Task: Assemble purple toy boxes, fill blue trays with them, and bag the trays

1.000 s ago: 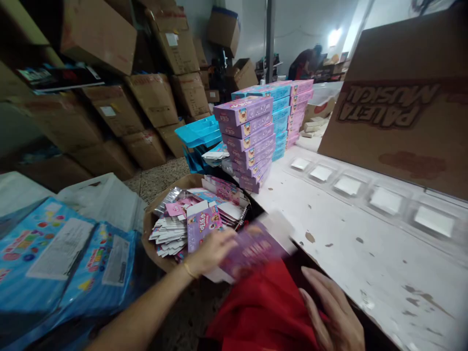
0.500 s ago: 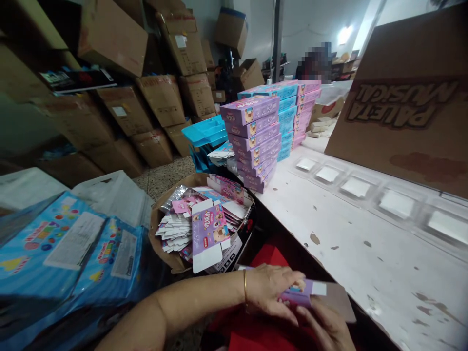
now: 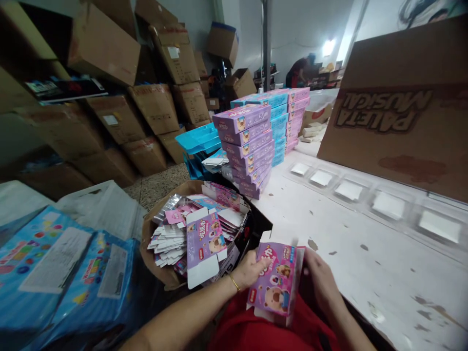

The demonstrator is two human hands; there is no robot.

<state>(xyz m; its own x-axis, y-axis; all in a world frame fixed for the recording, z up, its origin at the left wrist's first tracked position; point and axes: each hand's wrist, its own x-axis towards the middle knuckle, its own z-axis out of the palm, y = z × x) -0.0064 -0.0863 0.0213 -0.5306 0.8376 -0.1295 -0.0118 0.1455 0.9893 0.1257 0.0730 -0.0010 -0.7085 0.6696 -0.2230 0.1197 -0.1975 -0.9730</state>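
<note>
A purple and pink printed carton (image 3: 280,280) with bear pictures is held upright above my lap, its end flaps standing out at top and bottom. My left hand (image 3: 250,268) grips its left edge, thumb on the printed front. At the right edge, my right hand (image 3: 320,273) curls round the side, its fingertips partly hidden behind the card. Just left of my hands, a flat carton of the same print (image 3: 206,239) rests on a brown paper-lined box (image 3: 146,239) filled with folded cartons (image 3: 168,246) and clear plastic pieces.
Stacked purple boxes (image 3: 243,119), blue boxes (image 3: 280,117) and pink boxes (image 3: 298,102) stand on the white table (image 3: 343,282). Clear trays with white blocks (image 3: 387,204) line its far side, before a large cardboard sheet (image 3: 398,141). Blue bags (image 3: 47,263) lie left. A person (image 3: 300,70) is behind.
The carton has gone from lying low and flat between my hands to upright, front facing me. My left hand has moved from on top of it to its left edge.
</note>
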